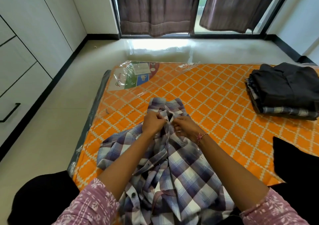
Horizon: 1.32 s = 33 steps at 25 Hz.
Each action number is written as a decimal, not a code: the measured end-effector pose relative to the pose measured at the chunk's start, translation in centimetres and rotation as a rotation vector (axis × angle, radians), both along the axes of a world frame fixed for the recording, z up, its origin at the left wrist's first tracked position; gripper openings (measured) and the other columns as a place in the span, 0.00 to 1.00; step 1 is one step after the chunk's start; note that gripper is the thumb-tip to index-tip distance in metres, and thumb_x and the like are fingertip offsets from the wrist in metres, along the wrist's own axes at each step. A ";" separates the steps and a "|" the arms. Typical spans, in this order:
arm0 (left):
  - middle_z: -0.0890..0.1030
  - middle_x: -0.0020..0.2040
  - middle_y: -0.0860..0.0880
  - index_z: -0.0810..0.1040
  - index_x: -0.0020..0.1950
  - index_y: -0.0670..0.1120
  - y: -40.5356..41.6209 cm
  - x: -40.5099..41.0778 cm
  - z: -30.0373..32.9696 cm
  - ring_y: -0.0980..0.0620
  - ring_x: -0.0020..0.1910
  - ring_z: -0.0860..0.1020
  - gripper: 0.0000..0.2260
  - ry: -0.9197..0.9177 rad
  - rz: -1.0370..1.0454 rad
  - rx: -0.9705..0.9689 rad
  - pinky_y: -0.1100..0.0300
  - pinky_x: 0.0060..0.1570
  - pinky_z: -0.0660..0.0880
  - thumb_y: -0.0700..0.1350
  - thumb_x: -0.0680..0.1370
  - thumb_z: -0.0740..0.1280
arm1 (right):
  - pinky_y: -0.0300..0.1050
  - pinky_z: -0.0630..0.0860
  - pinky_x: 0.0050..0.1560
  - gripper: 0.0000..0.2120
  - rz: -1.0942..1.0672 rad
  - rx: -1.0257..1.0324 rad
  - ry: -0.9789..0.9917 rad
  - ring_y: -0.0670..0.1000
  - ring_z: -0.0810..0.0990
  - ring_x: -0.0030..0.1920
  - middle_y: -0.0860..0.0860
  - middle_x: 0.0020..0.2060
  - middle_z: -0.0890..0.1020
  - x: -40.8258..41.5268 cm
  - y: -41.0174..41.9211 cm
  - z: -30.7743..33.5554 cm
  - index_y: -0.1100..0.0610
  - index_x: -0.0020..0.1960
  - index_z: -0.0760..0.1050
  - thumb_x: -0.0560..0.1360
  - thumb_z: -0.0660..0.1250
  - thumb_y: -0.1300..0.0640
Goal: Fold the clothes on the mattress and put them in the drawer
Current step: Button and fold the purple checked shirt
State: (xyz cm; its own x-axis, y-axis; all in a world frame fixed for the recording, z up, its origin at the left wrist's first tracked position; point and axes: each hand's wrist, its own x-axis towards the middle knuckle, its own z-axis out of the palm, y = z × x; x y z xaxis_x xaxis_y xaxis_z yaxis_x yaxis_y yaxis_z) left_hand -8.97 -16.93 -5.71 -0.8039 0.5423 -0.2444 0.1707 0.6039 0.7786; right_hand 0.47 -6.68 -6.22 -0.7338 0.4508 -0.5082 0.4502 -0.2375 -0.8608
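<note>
Nearest: plaid shirt (172,169), rumpled, spread on the orange mattress (215,93) in front of the person, collar away from them. Folded stack (284,90) sits well apart at the far right of the mattress; drawer fronts (19,86) line the left wall. Left hand (152,122) and right hand (183,127) each pinch a placket edge just below the collar, apparently fastening the top button. Judgement: line both edges up square, seat the button fully, then smooth the front flat before folding.
</note>
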 end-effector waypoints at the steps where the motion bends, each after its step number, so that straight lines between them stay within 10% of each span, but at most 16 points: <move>1: 0.77 0.33 0.44 0.77 0.35 0.40 -0.2 0.0 0.7 0.48 0.35 0.77 0.07 -0.093 -0.004 0.023 0.56 0.35 0.76 0.34 0.73 0.68 | 0.35 0.66 0.22 0.14 -0.009 -0.006 0.029 0.44 0.64 0.23 0.51 0.26 0.67 -0.1 -0.2 0.4 0.59 0.33 0.69 0.78 0.59 0.67; 10: 0.79 0.32 0.44 0.76 0.40 0.39 -1.2 0.6 3.0 0.56 0.23 0.78 0.05 -0.447 0.133 0.183 0.66 0.23 0.74 0.36 0.76 0.67 | 0.33 0.59 0.20 0.07 -0.107 0.203 0.182 0.42 0.62 0.18 0.52 0.24 0.66 0.5 -2.2 1.7 0.67 0.42 0.74 0.76 0.60 0.71; 21: 0.82 0.36 0.39 0.78 0.31 0.41 -0.7 2.0 1.9 0.42 0.38 0.82 0.08 -0.031 0.116 0.146 0.47 0.41 0.81 0.37 0.71 0.71 | 0.52 0.78 0.42 0.06 -0.227 0.549 0.064 0.58 0.79 0.38 0.64 0.39 0.83 0.4 -4.0 1.6 0.69 0.43 0.81 0.73 0.65 0.70; 26: 0.81 0.32 0.41 0.77 0.29 0.44 -0.4 1.6 0.8 0.44 0.36 0.82 0.13 -0.088 0.037 0.192 0.46 0.44 0.81 0.32 0.72 0.69 | 0.35 0.74 0.23 0.12 -0.235 0.033 0.023 0.47 0.73 0.19 0.57 0.25 0.74 0.8 -1.6 2.1 0.69 0.36 0.73 0.76 0.57 0.75; 33: 0.78 0.33 0.46 0.77 0.33 0.42 -0.3 1.3 0.7 0.52 0.31 0.77 0.11 -0.329 0.078 0.240 0.63 0.32 0.78 0.32 0.75 0.67 | 0.36 0.78 0.30 0.08 -0.119 0.039 0.077 0.48 0.81 0.31 0.55 0.33 0.80 0.8 -1.1 1.7 0.63 0.37 0.76 0.74 0.67 0.70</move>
